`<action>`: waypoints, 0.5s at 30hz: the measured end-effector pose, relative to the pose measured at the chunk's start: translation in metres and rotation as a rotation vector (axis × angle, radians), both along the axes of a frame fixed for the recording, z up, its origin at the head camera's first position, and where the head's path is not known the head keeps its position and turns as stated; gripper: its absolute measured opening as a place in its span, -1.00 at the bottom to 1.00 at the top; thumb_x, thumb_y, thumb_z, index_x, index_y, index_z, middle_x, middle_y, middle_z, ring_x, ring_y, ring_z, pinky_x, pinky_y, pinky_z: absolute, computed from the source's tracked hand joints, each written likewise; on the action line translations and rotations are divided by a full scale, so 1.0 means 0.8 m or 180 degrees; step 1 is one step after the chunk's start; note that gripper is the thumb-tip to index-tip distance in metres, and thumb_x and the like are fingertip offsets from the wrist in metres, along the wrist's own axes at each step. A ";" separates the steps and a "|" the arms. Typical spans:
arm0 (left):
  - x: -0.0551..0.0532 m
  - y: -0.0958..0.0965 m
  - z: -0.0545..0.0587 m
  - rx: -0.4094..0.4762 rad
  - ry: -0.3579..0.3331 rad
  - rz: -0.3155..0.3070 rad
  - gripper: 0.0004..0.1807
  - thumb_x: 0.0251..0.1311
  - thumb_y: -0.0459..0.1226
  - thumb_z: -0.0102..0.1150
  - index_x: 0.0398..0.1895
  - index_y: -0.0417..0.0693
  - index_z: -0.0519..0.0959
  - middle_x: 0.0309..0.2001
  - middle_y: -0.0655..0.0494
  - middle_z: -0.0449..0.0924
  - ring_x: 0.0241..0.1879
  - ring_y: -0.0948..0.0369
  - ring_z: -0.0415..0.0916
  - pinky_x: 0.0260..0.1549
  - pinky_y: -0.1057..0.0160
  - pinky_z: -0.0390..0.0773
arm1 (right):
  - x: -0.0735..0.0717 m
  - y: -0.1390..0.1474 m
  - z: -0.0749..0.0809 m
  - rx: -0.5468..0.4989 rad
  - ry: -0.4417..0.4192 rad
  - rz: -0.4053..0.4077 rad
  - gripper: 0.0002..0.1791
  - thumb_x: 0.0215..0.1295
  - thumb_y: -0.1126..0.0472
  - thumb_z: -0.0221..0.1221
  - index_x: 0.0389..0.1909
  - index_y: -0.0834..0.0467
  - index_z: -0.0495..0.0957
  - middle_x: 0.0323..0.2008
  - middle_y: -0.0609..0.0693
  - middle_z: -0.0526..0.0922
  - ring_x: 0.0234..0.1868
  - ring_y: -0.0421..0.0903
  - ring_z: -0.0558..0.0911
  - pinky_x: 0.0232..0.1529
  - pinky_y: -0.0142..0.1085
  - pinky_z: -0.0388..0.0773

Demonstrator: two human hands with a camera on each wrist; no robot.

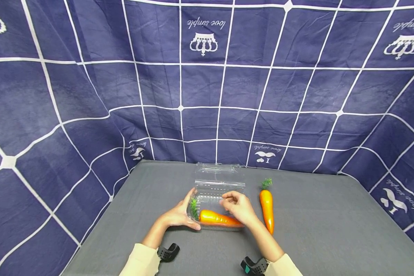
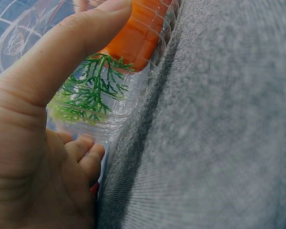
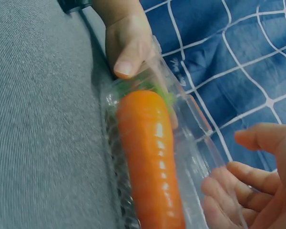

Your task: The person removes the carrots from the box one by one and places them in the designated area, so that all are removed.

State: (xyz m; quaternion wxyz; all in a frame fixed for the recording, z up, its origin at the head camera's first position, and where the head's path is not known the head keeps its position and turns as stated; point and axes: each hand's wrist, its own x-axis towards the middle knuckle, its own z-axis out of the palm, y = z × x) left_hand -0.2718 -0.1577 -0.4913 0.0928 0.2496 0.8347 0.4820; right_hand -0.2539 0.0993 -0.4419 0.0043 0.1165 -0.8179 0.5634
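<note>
A clear plastic clamshell box (image 1: 207, 197) lies on the grey surface with its lid (image 1: 220, 176) folded back, away from me. Inside, along the near wall, rests an orange carrot (image 1: 215, 217) with its green leafy top (image 2: 97, 90) at the left end. My left hand (image 1: 179, 214) grips the box's left end, thumb at the near side and fingers round the end. Over the right part of the box hovers my right hand (image 1: 239, 207), fingers loosely bent and holding nothing. In the right wrist view, the carrot (image 3: 150, 152) lies beside that hand (image 3: 262, 181).
A second carrot (image 1: 267, 209) with a green top (image 1: 266, 183) lies on the grey cloth (image 1: 331, 218) to the right of the box, close to my right forearm. A blue curtain with white lines (image 1: 245, 88) stands behind and at both sides.
</note>
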 end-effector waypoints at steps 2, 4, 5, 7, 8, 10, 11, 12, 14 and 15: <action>0.000 0.001 0.000 0.0010 -0.0017 -0.0001 0.48 -0.34 -0.26 0.68 0.53 -0.26 -0.28 0.49 -0.30 -0.05 0.42 -0.22 -0.03 0.32 -0.24 0.03 | -0.002 -0.004 -0.004 0.0140 0.0025 0.0186 -0.65 0.15 0.22 0.33 -0.12 0.38 0.60 -0.42 -0.03 0.65 -0.44 -0.14 0.60 -0.42 -0.39 0.53; 0.000 0.001 0.000 0.0003 -0.0025 0.0002 0.48 -0.34 -0.25 0.68 0.53 -0.26 -0.28 0.49 -0.30 -0.06 0.43 -0.21 -0.03 0.32 -0.23 0.03 | -0.003 -0.006 -0.007 0.0248 0.0054 0.0357 -0.60 0.12 0.19 0.35 -0.10 0.39 0.59 -0.39 -0.04 0.64 -0.41 -0.18 0.59 -0.36 -0.38 0.53; 0.000 0.002 0.001 -0.0002 -0.0030 0.0007 0.48 -0.34 -0.24 0.68 0.53 -0.26 -0.28 0.49 -0.29 -0.06 0.43 -0.21 -0.03 0.32 -0.23 0.03 | -0.004 -0.008 -0.008 0.0297 0.0066 0.0435 -0.58 0.12 0.18 0.36 -0.10 0.39 0.59 -0.39 -0.04 0.64 -0.40 -0.18 0.59 -0.33 -0.38 0.53; 0.000 0.002 0.001 -0.0005 -0.0038 0.0006 0.48 -0.33 -0.24 0.68 0.53 -0.26 -0.28 0.49 -0.28 -0.06 0.43 -0.21 -0.04 0.32 -0.23 0.02 | -0.005 -0.010 -0.011 0.0359 0.0075 0.0566 -0.57 0.09 0.18 0.37 -0.09 0.39 0.59 -0.38 -0.03 0.64 -0.39 -0.18 0.59 -0.30 -0.38 0.54; 0.001 0.002 0.002 -0.0016 -0.0046 0.0007 0.47 -0.33 -0.24 0.68 0.53 -0.26 -0.28 0.50 -0.27 -0.06 0.43 -0.21 -0.04 0.32 -0.23 0.02 | -0.005 -0.010 -0.012 0.0386 0.0078 0.0632 -0.56 0.07 0.18 0.38 -0.09 0.40 0.59 -0.37 -0.02 0.63 -0.38 -0.18 0.59 -0.29 -0.38 0.54; 0.001 0.002 0.002 -0.0025 -0.0051 0.0016 0.48 -0.33 -0.23 0.68 0.53 -0.26 -0.27 0.50 -0.26 -0.06 0.43 -0.21 -0.05 0.32 -0.23 0.02 | -0.006 -0.012 -0.014 0.0473 0.0098 0.0763 -0.55 0.06 0.19 0.39 -0.09 0.39 0.59 -0.34 0.00 0.64 -0.36 -0.17 0.60 -0.28 -0.39 0.53; 0.001 0.002 0.002 -0.0029 -0.0060 0.0021 0.48 -0.33 -0.23 0.68 0.53 -0.26 -0.27 0.50 -0.25 -0.06 0.43 -0.21 -0.05 0.32 -0.24 0.02 | -0.007 -0.012 -0.014 0.0503 0.0112 0.0830 -0.55 0.05 0.20 0.39 -0.08 0.39 0.59 -0.33 0.02 0.64 -0.35 -0.16 0.60 -0.27 -0.39 0.53; 0.001 0.002 0.002 -0.0040 -0.0059 0.0027 0.48 -0.33 -0.23 0.68 0.53 -0.25 -0.27 0.50 -0.25 -0.06 0.43 -0.22 -0.05 0.32 -0.25 0.02 | -0.006 -0.013 -0.015 0.0534 0.0116 0.0890 -0.54 0.04 0.21 0.40 -0.07 0.39 0.59 -0.32 0.02 0.65 -0.34 -0.15 0.61 -0.26 -0.39 0.53; 0.001 0.001 0.002 -0.0053 -0.0061 0.0040 0.48 -0.33 -0.22 0.68 0.53 -0.24 -0.27 0.50 -0.24 -0.06 0.43 -0.23 -0.05 0.31 -0.26 0.03 | -0.006 -0.014 -0.015 0.0576 0.0136 0.1012 -0.53 0.03 0.22 0.41 -0.06 0.40 0.58 -0.30 0.04 0.65 -0.31 -0.12 0.61 -0.24 -0.38 0.53; 0.001 0.001 0.002 -0.0052 -0.0061 0.0040 0.48 -0.33 -0.21 0.68 0.53 -0.24 -0.27 0.50 -0.24 -0.06 0.42 -0.23 -0.05 0.31 -0.26 0.03 | -0.006 -0.015 -0.015 0.0602 0.0156 0.1059 -0.52 0.02 0.22 0.42 -0.06 0.40 0.58 -0.30 0.04 0.65 -0.31 -0.11 0.61 -0.23 -0.38 0.53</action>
